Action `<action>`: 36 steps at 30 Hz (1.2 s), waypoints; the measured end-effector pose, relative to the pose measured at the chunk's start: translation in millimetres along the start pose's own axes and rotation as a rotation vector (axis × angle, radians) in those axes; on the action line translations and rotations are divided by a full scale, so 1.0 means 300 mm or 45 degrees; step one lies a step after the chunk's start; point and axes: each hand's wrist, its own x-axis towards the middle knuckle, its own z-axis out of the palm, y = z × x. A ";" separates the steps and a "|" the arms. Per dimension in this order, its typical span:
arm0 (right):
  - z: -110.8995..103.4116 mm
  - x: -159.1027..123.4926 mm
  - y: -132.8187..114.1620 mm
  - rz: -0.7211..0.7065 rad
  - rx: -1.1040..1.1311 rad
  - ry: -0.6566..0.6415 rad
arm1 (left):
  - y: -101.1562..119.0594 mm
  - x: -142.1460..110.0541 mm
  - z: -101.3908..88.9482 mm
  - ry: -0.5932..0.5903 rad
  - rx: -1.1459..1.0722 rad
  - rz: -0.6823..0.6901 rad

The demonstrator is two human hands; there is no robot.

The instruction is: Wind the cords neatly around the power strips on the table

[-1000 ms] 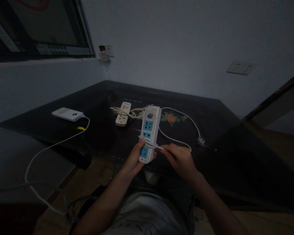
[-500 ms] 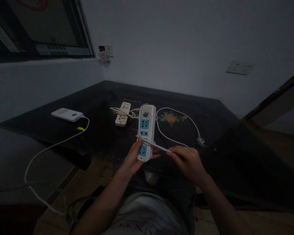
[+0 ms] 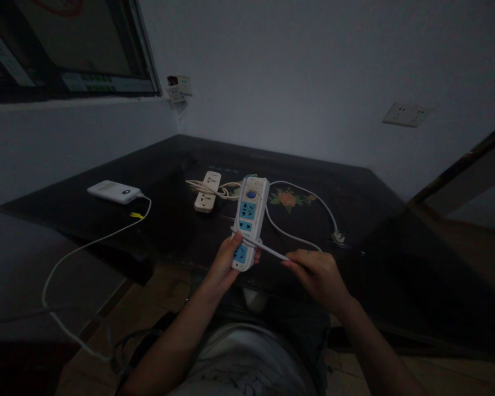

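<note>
A white power strip (image 3: 253,220) with blue sockets and a blue switch is held up, tilted, over the dark table. My left hand (image 3: 227,258) is closed around its lower end, the thumb pressing on the cord where it crosses the front. My right hand (image 3: 315,269) pinches the white power cord (image 3: 274,252), which runs taut from the strip to my fingers. Beyond that hand the cord loops back over the table to its plug (image 3: 337,237). Part of the strip's lower sockets is hidden by the cord and my left thumb.
A second, smaller power strip (image 3: 208,192) with its cord wrapped around it lies behind, to the left. Farther left, a white device (image 3: 114,192) has a cable hanging over the edge of the black table (image 3: 169,159). Wall sockets (image 3: 406,114) are at the right.
The power strip has tilted, its top moving slightly right. My left fingers have curled in around its far side. My right hand still grips the cord, moved a little right.
</note>
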 end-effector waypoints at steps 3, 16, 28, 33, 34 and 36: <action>0.002 -0.002 0.003 -0.001 -0.004 -0.004 | 0.001 0.000 -0.001 -0.007 -0.027 -0.016; -0.027 0.024 0.034 0.221 0.340 -0.404 | 0.033 -0.063 0.008 -0.457 -0.041 -0.275; -0.077 0.127 0.197 0.332 0.969 -1.244 | 0.142 -0.103 0.025 -0.763 0.235 -0.347; -0.093 0.164 0.187 0.185 0.888 -1.328 | 0.201 -0.097 -0.034 -0.883 0.053 -0.335; -0.084 0.166 0.177 0.176 0.862 -1.307 | 0.207 -0.097 -0.045 -0.914 0.045 -0.364; -0.055 0.163 0.152 0.116 0.754 -1.291 | 0.210 -0.101 -0.061 -0.963 0.054 -0.404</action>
